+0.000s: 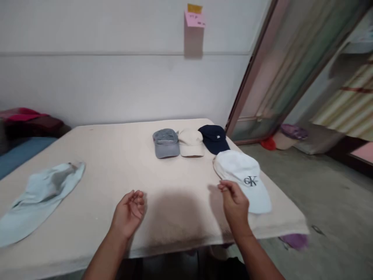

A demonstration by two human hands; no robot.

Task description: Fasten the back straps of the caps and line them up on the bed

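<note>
My left hand [130, 212] hovers over the near middle of the table, palm turned inward, its fingers loosely curled and holding nothing. My right hand [235, 204] is at the near left side of a white cap with dark letters [241, 169] and covers part of it. Its fingers are loosely bent with nothing visible in them; whether they touch the cap I cannot tell. Behind lie a grey cap [166, 143], a cream cap [190, 142] and a navy cap [215, 139], side by side. Far left, a pale blue hat [43, 194] lies tipped on its side.
A light cloth covers the table [116, 155], which stands against a white wall [116, 85]. A pink note [194, 19] hangs there. Piled fabric [29, 120] lies beyond the left edge. To the right are a framed sliding door [250, 74] and grey floor [329, 194].
</note>
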